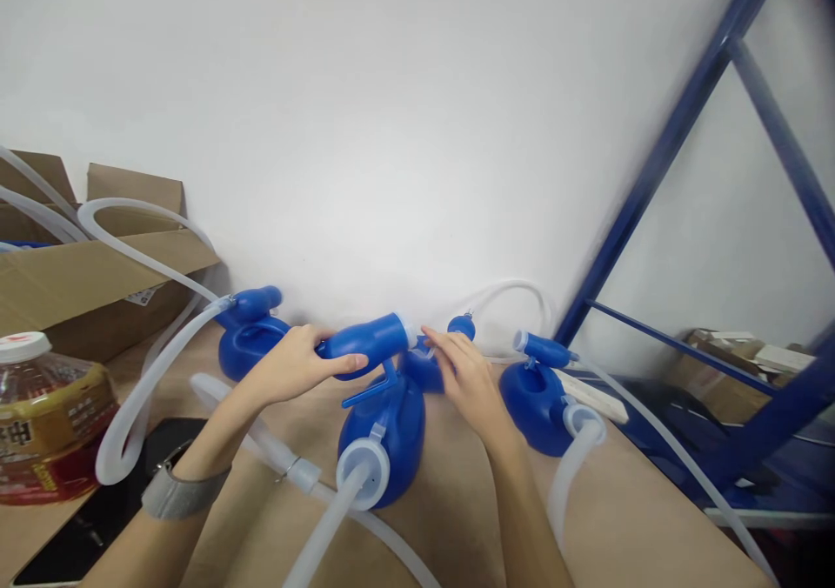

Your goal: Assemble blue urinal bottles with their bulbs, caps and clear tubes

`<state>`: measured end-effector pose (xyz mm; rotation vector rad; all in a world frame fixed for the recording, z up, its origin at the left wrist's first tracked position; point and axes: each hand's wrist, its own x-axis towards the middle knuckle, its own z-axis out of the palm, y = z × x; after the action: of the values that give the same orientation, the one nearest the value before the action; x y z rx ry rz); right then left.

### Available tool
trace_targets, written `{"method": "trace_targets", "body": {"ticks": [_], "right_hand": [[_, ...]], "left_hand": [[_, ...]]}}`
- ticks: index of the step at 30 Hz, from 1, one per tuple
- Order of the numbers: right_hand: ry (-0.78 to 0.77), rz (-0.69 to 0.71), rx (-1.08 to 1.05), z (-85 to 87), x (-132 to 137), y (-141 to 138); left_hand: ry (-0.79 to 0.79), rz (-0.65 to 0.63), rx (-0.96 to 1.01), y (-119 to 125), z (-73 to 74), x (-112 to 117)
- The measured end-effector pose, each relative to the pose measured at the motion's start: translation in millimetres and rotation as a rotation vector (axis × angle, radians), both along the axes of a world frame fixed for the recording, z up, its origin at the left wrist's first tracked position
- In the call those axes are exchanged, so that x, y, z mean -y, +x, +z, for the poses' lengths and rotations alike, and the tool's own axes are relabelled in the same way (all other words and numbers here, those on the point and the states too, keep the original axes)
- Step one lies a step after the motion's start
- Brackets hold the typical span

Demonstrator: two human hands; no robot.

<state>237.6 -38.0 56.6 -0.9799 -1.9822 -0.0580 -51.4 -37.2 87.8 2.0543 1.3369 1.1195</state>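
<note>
Left hand [295,364] wrapped round the blue cylinder [369,343], thumb along the near side. Right hand [464,370] at its translucent end ring [409,330], fingers together and nearly straight; can't tell if they pinch it or just touch. Cylinder sits above the middle blue jug [384,427], ring end tilted up; contact with the jug unclear.

Risks, my read: ring could go on skewed or drop if the right fingers only brush it. Left grip holds one end, so a sideways push may twist the cylinder. Jug's white cap [364,473] has a tube [330,531] running toward the wearer; a forearm snag could tip the jug. Loose hose [267,444] lies by the left forearm, same issue. Right blue jug [531,410] stands near the right forearm, bumpable.
</note>
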Motion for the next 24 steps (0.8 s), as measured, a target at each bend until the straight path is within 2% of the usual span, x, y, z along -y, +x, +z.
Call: {"method": "trace_targets", "body": {"ticks": [4, 6, 8, 12, 14, 16, 19, 21, 24], "right_hand": [[-0.244, 0.274, -0.12, -1.1, 6.5, -13.1], [-0.372, 0.328, -0.271, -0.7, 8.6, -22.2], [-0.436, 0.306, -0.452, 0.8, 8.2, -31.0], [-0.381, 0.154, -0.614, 3.4, 5.5, -46.7], [-0.299, 0.116, -0.598, 3.2, 7.2, -52.8], [-0.198, 0.117, -0.558, 1.8, 10.9, -56.6], [-0.098, 0.176, -0.508, -2.4, 15.3, -57.8], [-0.107, 0.222, -0.542, -5.7, 14.2, -57.4], [-0.192, 0.324, -0.782, -7.4, 6.8, -58.3]], "left_hand": [[0.011, -0.026, -0.126, 9.6, 2.8, 4.3], [0.044, -0.019, -0.189, 11.9, 2.4, 4.9], [0.095, -0.02, -0.256, 12.9, -0.3, 4.6], [0.299, 0.021, -0.453, 22.0, -11.3, 5.6], [0.401, 0.077, -0.549, 31.8, -17.5, 7.6], [0.461, 0.066, -0.598, 41.9, -23.1, 9.5], [0.514, -0.008, -0.572, 50.9, -29.5, 9.5], [0.532, -0.039, -0.513, 52.2, -32.3, 7.6], [0.509, -0.124, -0.343, 51.0, -33.9, 4.0]]}}
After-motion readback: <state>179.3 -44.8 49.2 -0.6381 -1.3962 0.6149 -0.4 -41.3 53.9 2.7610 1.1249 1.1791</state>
